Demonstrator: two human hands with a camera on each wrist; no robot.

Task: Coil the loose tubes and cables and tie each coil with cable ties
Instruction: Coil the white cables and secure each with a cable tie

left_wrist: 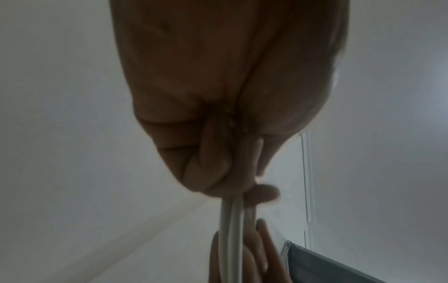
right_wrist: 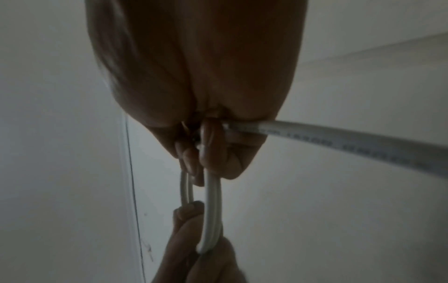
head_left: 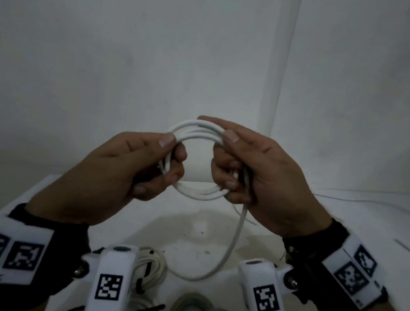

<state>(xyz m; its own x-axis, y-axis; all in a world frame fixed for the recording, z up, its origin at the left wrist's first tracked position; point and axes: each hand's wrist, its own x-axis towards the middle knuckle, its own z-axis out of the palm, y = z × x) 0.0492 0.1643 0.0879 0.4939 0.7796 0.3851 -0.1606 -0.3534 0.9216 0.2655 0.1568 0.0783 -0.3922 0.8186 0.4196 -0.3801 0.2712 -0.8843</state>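
At frame centre, the white cable coil (head_left: 198,159) is held upright above the table (head_left: 190,230). The left hand (head_left: 121,166) grips its left side; the right hand (head_left: 255,176) grips its right side, fingers curled. A loose tail (head_left: 228,255) hangs lower centre.

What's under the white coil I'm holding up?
Below the white coil, its loose tail droops toward the table. Tied coils lie nearer; wrist cameras cover part of them.
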